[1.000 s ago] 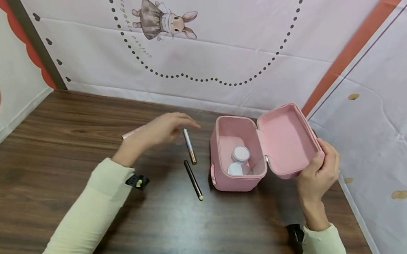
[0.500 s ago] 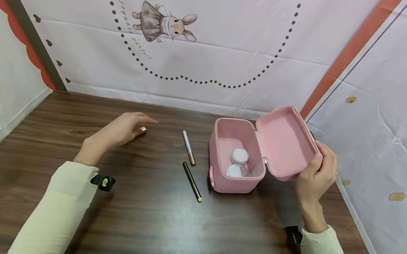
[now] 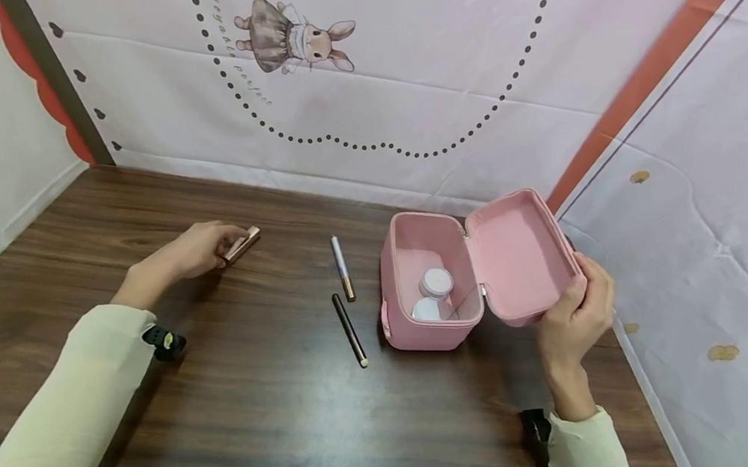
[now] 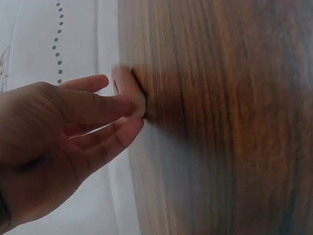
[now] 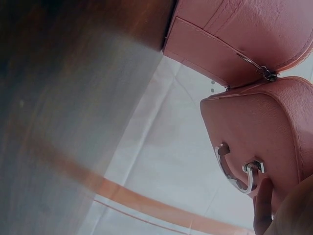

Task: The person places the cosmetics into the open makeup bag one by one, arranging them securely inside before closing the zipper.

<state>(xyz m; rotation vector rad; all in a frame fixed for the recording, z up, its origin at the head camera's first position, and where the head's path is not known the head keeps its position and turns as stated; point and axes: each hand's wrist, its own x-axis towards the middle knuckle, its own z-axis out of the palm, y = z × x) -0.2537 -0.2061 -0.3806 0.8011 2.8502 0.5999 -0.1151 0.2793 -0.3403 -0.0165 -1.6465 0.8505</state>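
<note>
At the left of the table, my left hand (image 3: 189, 253) pinches a slim rose-gold cosmetic tube (image 3: 244, 243). In the left wrist view, the thumb and fingertips meet around the tube (image 4: 131, 93), which is blurred. My right hand (image 3: 575, 319) grips the outer edge of the raised lid (image 3: 522, 260) of a pink makeup case (image 3: 427, 337). Two round white-lidded jars (image 3: 436, 282) lie inside that case. From the right wrist view, the lid's outside shows a metal-ringed handle (image 5: 234, 171) beside a finger.
Between the left hand and the case lie a silver-and-gold tube (image 3: 343, 268) and a dark pen-like stick (image 3: 349, 330) with a pale tip. Printed cloth walls (image 3: 398, 58) border the wooden table (image 3: 284, 422) at the back and sides.
My left hand has moved left, away from the case side, and has taken hold of the rose-gold tube. The right hand stays on the lid, which remains raised.
</note>
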